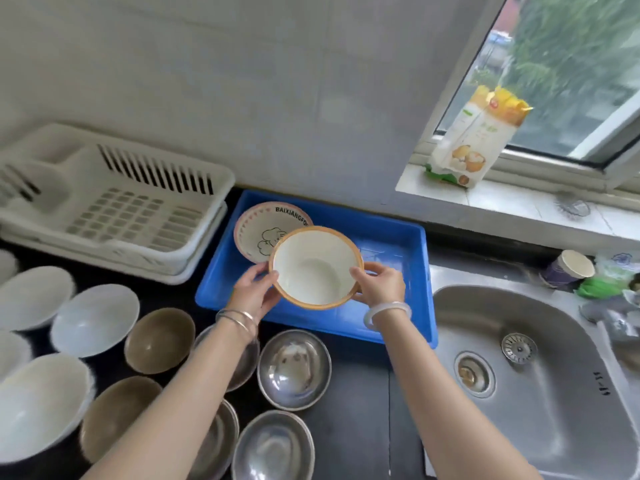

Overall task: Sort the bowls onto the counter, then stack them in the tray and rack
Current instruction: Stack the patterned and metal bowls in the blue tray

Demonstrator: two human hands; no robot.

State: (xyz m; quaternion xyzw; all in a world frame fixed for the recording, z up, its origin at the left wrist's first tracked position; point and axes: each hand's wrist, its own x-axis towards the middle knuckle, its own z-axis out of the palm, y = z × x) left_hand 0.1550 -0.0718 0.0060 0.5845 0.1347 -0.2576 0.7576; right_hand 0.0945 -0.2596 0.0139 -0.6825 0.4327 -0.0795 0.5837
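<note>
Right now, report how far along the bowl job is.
Done: white bowls, brown bowls and steel bowls sit grouped on the counter, and a patterned bowl lies in the tray. In hand: the left hand and right hand hold an orange-rimmed bowl over the tray. Left: the counter bowls need stacking; the rack shows no bowl yet.

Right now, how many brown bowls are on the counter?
2. The far brown bowl stands clear, left of the left forearm; the near brown bowl lies partly under it. The arm may hide others.
</note>
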